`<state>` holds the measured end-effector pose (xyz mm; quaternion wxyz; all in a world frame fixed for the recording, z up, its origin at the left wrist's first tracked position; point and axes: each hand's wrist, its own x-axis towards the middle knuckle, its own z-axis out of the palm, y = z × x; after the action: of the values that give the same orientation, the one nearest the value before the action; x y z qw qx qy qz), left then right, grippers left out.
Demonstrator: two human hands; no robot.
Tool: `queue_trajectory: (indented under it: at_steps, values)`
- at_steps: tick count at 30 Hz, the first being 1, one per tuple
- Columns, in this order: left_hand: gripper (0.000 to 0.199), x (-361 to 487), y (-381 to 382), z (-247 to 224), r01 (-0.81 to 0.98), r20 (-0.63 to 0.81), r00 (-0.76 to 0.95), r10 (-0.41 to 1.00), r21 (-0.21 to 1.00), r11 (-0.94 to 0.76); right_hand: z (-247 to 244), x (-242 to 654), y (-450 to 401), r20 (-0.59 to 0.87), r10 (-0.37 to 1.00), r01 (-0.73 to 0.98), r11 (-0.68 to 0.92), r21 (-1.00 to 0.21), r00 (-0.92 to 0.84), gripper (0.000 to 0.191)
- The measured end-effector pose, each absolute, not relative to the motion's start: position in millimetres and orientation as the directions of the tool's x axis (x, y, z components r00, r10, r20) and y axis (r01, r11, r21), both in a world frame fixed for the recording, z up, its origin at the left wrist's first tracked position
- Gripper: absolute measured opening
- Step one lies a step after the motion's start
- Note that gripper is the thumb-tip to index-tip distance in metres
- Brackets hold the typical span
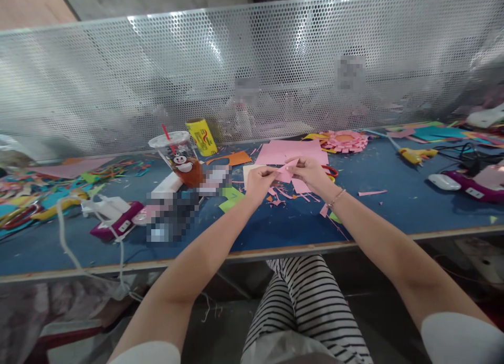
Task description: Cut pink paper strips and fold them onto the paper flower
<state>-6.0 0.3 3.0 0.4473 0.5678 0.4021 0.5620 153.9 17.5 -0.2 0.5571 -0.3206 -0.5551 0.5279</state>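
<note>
Between my hands, above the blue table (275, 227), is a small piece of pink paper (286, 172). My left hand (260, 183) pinches its left end, and my right hand (311, 174) grips it from the right. Behind them lies a larger pink sheet (271, 151). Pink scraps (279, 199) are strewn below my fingers, with green paper pieces (232, 197) to the left. Scissors with red and yellow handles (331, 171) lie partly hidden behind my right hand. A fringed pink paper flower (346, 141) rests further back.
A plastic cup with a red straw (185, 164) stands left, near a yellow box (202, 137). Purple power strips lie at left (118, 222) and right (474, 186). A yellow glue gun (417, 155) sits at right. A perforated metal screen (157, 75) borders the table's back.
</note>
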Motion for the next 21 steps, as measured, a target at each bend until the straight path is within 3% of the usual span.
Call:
queue_trajectory:
  at_steps: [5,12,21]
  values:
    - [0.016,-3.4,-0.7,3.7,-0.161,0.216,0.031,0.976,0.965,-0.208,-3.9,154.6,21.0,0.335,0.926,-0.188,0.303,-0.934,-0.172,0.033]
    - [0.017,-6.4,-1.5,5.1,-0.066,0.251,0.03,0.967,0.966,-0.249,-0.3,154.3,18.2,0.35,0.921,-0.18,0.321,-0.93,-0.17,0.032]
    - [0.021,-5.5,-0.8,4.6,-0.249,0.118,0.081,0.99,0.964,-0.095,2.8,149.6,16.9,0.366,0.919,-0.194,0.336,-0.922,-0.146,0.036]
